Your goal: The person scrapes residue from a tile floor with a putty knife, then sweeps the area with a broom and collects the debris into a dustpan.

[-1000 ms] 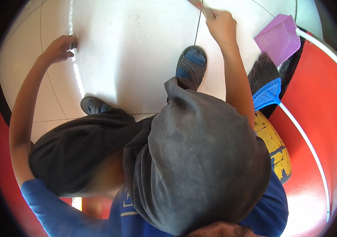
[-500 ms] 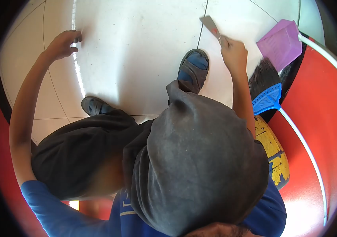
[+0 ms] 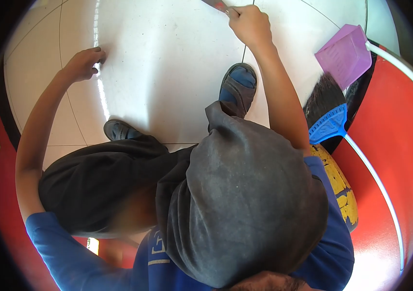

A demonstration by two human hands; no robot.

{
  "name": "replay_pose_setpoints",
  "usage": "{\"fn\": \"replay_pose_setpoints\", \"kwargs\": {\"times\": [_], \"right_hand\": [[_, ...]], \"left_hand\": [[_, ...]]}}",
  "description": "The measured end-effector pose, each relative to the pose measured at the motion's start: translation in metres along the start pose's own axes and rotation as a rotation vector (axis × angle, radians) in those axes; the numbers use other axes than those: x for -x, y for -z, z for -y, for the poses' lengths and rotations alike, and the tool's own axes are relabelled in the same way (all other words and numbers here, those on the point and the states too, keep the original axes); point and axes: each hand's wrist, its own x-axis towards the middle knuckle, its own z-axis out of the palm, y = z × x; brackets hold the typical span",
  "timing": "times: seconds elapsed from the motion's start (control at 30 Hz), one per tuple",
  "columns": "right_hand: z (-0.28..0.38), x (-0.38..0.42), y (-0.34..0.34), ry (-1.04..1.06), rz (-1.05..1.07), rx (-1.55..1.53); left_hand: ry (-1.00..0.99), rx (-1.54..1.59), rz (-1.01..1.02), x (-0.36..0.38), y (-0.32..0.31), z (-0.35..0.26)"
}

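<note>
My right hand (image 3: 251,25) is closed around the handle of a scraper (image 3: 216,5) at the top of the view. The flat metal blade points left and is partly cut off by the frame edge. Farther left, my left hand (image 3: 81,64) hovers over the pale tiled floor (image 3: 177,63), holding nothing. Its fingers are loosely bent, with a gap between them and the thumb. My two sandalled feet stand on the tiles, the right sandal (image 3: 238,89) just below the right forearm and the left sandal (image 3: 121,130) lower left.
On the right, a purple dustpan (image 3: 344,56) lies with a broom (image 3: 330,123) of black bristles and blue head below it. Their long handles lean along a red surface (image 3: 385,126). A worn yellow object (image 3: 337,186) shows beside my right knee.
My right hand has swung up and to the left with the scraper, whose blade now runs past the top edge. My left hand has shifted slightly down and right.
</note>
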Motion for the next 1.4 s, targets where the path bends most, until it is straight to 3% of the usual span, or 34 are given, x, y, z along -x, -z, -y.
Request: {"fn": "replay_pose_setpoints", "kwargs": {"times": [0.07, 0.1, 0.13, 0.27, 0.33, 0.43, 0.5, 0.6, 0.67, 0.73, 0.8, 0.93, 1.07, 1.17, 1.23, 1.27, 1.4], "right_hand": [[-0.014, 0.005, 0.0, 0.063, -0.036, 0.071], [-0.018, 0.025, 0.012, 0.022, 0.036, 0.086], [-0.022, 0.049, 0.025, -0.018, 0.118, 0.103], [-0.041, 0.061, 0.001, -0.028, 0.02, -0.01], [-0.008, 0.021, -0.012, 0.083, 0.02, 0.102], [-0.007, 0.03, -0.013, 0.134, 0.063, 0.157], [-0.03, 0.079, 0.002, 0.105, 0.138, 0.141], [-0.05, 0.119, -0.011, 0.091, 0.071, 0.037], [-0.013, 0.089, -0.03, 0.189, 0.127, 0.19], [0.026, 0.058, -0.055, 0.242, 0.099, 0.131], [0.027, 0.068, -0.038, 0.254, 0.138, 0.168], [-0.003, 0.106, -0.027, 0.273, 0.248, 0.168], [0.027, 0.099, -0.056, 0.363, 0.284, 0.243], [0.055, 0.089, -0.063, 0.443, 0.456, 0.251], [0.039, 0.091, -0.043, 0.497, 0.455, 0.313], [0.028, 0.098, -0.038, 0.495, 0.467, 0.31], [0.029, 0.115, -0.052, 0.374, 0.514, 0.417]], "left_hand": [[0.037, 0.008, 0.058, -0.001, 0.005, -0.001], [-0.07, 0.02, -0.107, -0.003, -0.01, 0.019], [-0.036, 0.039, -0.149, -0.006, -0.005, 0.012], [0.043, 0.107, -0.097, -0.004, -0.003, -0.001], [0.017, 0.05, -0.073, -0.006, -0.002, -0.001], [0.03, -0.009, 0.035, -0.012, -0.002, 0.006], [-0.098, 0.001, -0.197, -0.012, -0.01, 0.017], [0.026, 0.045, -0.16, -0.005, -0.003, 0.002], [0.014, 0.021, -0.088, 0.001, -0.013, 0.018], [0.009, 0.009, -0.028, 0.004, -0.014, 0.017], [0.081, -0.013, 0.013, 0.013, -0.012, 0.017], [0.063, 0.079, -0.178, 0.026, -0.012, 0.012], [0.071, 0.018, -0.042, 0.045, -0.037, 0.023], [0.129, -0.022, 0.086, 0.062, -0.053, 0.032], [0.109, 0.027, -0.006, 0.066, -0.057, 0.04], [0.078, 0.076, -0.087, 0.069, -0.061, 0.042], [0.095, 0.103, -0.079, 0.071, -0.062, 0.039]]}}
